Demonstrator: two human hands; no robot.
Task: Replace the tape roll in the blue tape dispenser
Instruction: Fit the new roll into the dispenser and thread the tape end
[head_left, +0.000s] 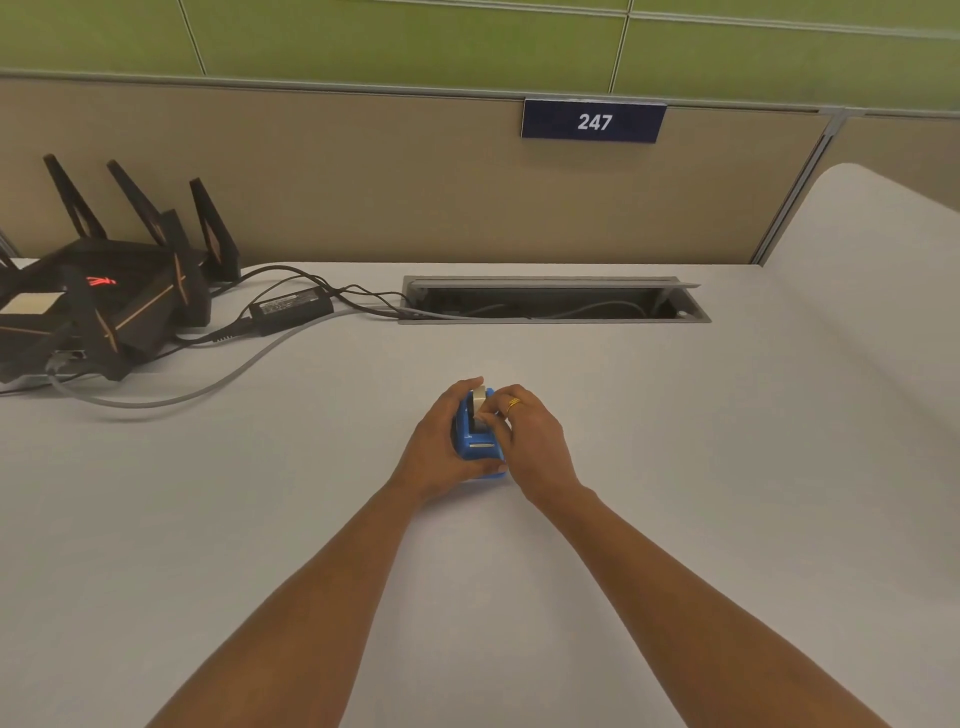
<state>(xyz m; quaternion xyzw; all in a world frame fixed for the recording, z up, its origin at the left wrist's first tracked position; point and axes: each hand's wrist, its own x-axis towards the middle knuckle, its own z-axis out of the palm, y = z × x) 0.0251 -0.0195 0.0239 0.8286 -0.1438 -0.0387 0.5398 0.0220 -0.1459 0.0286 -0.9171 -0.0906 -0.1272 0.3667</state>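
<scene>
1 blue tape dispenser, 1 tape roll in it. 2 hands: left hand, right hand, 1 gold ring. 1 black router, 1 power adapter, 1 cable hatch, 1 number plate "247", 1 worktop.

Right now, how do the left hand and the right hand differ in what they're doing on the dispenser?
The left hand wraps the side of the blue tape dispenser, steadying it; the right hand pinches at the tape roll on top with its fingertips. The right hand wears a gold ring; the left shows none. Both touch the dispenser, which rests on the desk.
</scene>
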